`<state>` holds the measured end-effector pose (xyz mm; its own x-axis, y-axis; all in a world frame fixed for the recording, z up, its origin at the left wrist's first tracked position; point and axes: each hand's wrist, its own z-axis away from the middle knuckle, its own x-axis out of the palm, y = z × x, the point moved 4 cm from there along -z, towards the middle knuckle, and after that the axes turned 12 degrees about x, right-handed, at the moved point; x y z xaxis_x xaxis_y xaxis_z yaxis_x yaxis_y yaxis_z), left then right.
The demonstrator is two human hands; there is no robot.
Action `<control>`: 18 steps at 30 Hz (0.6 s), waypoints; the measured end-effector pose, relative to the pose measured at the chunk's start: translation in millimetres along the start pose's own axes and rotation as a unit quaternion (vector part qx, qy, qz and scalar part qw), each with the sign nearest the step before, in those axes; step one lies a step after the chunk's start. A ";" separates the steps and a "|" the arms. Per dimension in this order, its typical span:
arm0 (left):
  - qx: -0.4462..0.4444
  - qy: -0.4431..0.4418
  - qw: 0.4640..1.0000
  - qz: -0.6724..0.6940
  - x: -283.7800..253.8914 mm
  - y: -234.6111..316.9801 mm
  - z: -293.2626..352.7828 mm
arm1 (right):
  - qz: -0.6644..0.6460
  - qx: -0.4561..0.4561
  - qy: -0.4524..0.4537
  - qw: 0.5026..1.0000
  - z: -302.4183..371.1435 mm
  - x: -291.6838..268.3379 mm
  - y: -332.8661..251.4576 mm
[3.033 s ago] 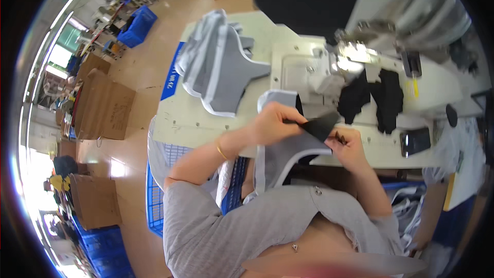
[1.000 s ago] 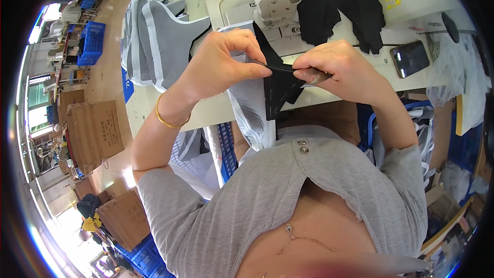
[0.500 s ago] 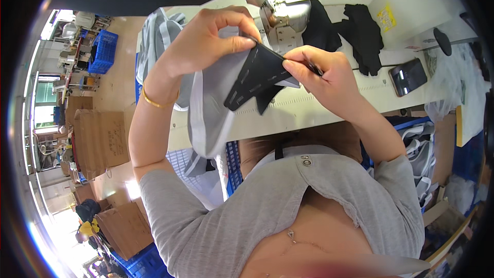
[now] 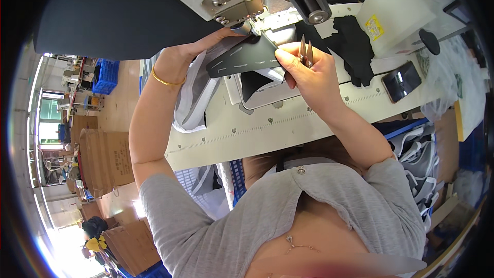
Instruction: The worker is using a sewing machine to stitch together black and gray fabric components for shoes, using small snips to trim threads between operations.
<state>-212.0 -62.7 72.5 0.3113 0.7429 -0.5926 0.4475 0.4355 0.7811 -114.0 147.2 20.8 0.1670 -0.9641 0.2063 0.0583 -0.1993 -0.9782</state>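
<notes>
A black flat piece with white dash marks along its edges lies under the sewing machine's head, at the needle area. My right hand pinches its right corner between thumb and finger. Thread snips are tucked in the same hand, blades pointing up. My left hand reaches in at the piece's far left side, beside the machine head, which hides its fingertips. From under the left hand hangs grey fabric with white edging. Another black flap shows below the marked piece.
Black fabric pieces lie to the machine's right, near a dark phone-like device. The pale table's front edge carries a ruler scale. Grey-white pieces fill a blue bin at lower right. Cardboard boxes stand on the left floor.
Both hands have carried the black piece up to the machine's needle area. The machine head now covers my left fingertips. The hanging grey fabric has shifted left and up.
</notes>
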 end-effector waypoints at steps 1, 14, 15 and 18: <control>0.007 0.010 1.000 0.002 -3.7 -2.6 0.0 | -0.009 0.009 0.004 1.000 0.3 -0.7 1.2; 0.022 0.076 0.993 -0.085 -35.2 3.8 6.3 | -0.073 0.022 -0.009 0.997 -0.1 1.9 8.8; 0.020 0.082 0.992 -0.094 -36.8 5.2 8.0 | -0.083 0.021 -0.011 0.996 0.2 2.3 9.1; 0.016 0.101 0.988 -0.113 -42.6 7.6 13.4 | -0.094 0.016 -0.011 0.995 0.3 4.2 10.3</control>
<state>-210.5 -97.8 101.0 0.0285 0.7167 -0.6968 0.5134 0.5876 0.6254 -112.4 141.2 11.6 0.1717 -0.9061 0.3866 0.1228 -0.3697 -0.9210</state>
